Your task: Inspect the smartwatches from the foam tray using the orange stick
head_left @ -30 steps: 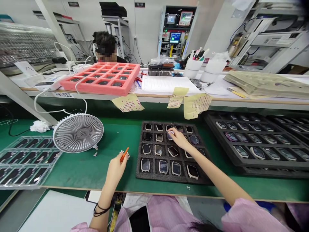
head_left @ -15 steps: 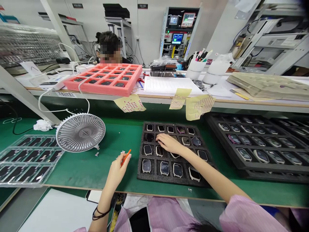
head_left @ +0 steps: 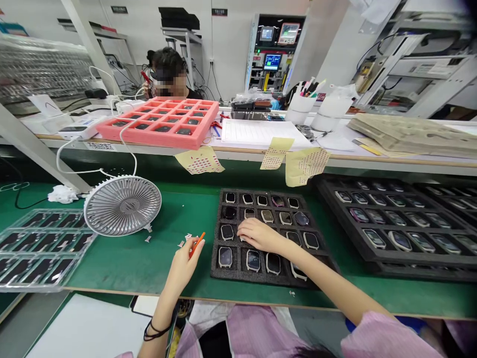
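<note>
My left hand (head_left: 184, 263) is closed round a thin orange stick-like tool (head_left: 197, 244), just above the green bench top. A few small pale scraps (head_left: 181, 243) lie beside its fingers. Over the black foam tray (head_left: 238, 275) is my right hand (head_left: 260, 234), its fingers bent down and closed at a watch in the third row, mostly covered by the hand. Other smartwatches with dark screens fill the tray's pockets, such as a watch (head_left: 225, 257) in the front left corner and a watch (head_left: 267, 216) behind my hand.
A round grey fan (head_left: 122, 206) stands left of my hands, near a clear plastic tray (head_left: 70, 282) of black parts. Further black trays (head_left: 376, 256) of watches sit to the right. On the shelf ahead is a pink foam tray (head_left: 149, 140); beyond it sits another person (head_left: 169, 69).
My right hand has moved from the tray's second row toward me, to the third row, uncovering a watch behind it. My left hand has shifted slightly right, still holding the orange tool.
</note>
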Motion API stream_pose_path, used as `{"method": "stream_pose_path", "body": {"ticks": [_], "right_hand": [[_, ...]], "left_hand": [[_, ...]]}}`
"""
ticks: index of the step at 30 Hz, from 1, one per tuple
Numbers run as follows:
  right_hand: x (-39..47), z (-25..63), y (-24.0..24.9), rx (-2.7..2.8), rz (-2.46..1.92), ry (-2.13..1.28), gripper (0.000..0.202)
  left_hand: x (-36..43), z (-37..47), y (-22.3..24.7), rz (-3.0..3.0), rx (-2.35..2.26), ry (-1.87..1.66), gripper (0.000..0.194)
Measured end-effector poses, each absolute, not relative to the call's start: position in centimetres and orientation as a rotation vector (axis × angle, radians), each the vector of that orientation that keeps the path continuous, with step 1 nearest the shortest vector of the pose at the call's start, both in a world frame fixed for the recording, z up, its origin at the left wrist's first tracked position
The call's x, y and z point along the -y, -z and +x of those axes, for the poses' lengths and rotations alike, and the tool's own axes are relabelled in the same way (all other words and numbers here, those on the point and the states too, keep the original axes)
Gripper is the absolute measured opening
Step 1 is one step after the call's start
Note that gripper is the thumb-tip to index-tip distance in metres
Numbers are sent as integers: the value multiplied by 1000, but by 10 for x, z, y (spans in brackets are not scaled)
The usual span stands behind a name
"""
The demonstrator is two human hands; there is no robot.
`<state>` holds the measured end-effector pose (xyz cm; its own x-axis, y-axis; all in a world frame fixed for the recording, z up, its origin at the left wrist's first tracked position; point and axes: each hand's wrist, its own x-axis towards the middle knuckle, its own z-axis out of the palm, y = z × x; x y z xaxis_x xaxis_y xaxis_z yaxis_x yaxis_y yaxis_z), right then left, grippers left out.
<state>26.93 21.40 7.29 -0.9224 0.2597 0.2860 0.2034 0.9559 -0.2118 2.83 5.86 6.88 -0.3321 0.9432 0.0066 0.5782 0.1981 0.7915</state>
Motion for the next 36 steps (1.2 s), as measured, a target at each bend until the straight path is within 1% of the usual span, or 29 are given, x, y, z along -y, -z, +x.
{"method": "stream_pose_path", "body": {"ticks": [3,7,9,12,15,19,25,27,29,31,33,36], "right_hand": [[-209,274,-66,2768,-327,-225,20],[-204,283,-67,2741,-383,-214,19],[-200,292,-68,2707,-544,-184,18],[-195,308,-64,2562,-947,-132,17],[-191,319,-58,2430,-1221,-199,16],[-192,319,-58,2345,-1363,-500,19],[-189,316,-70,2310,-1279,-794,16],[-181,312,-77,2093,-1171,-1049,18],[-169,303,-85,1738,-1016,-1359,21],[-155,291,-93,1380,-875,-1592,24],[-144,278,-99,1125,-766,-1724,24],[-134,264,-106,937,-696,-1798,24]], "left_hand": [[-61,31,-67,1419,-1975,-964,47],[-60,31,-65,1412,-1955,-971,46],[-59,30,-64,1405,-1947,-977,44],[-60,30,-64,1410,-1945,-956,43],[-64,35,-68,1452,-1931,-936,42],[-69,45,-77,1531,-1881,-918,41],[-69,62,-89,1529,-1701,-957,41],[-71,72,-93,1484,-1561,-961,41],[-74,85,-98,1424,-1385,-942,41],[-79,99,-102,1353,-1232,-928,42],[-84,111,-107,1291,-1137,-938,44],[-88,122,-110,1244,-1070,-962,45]]}}
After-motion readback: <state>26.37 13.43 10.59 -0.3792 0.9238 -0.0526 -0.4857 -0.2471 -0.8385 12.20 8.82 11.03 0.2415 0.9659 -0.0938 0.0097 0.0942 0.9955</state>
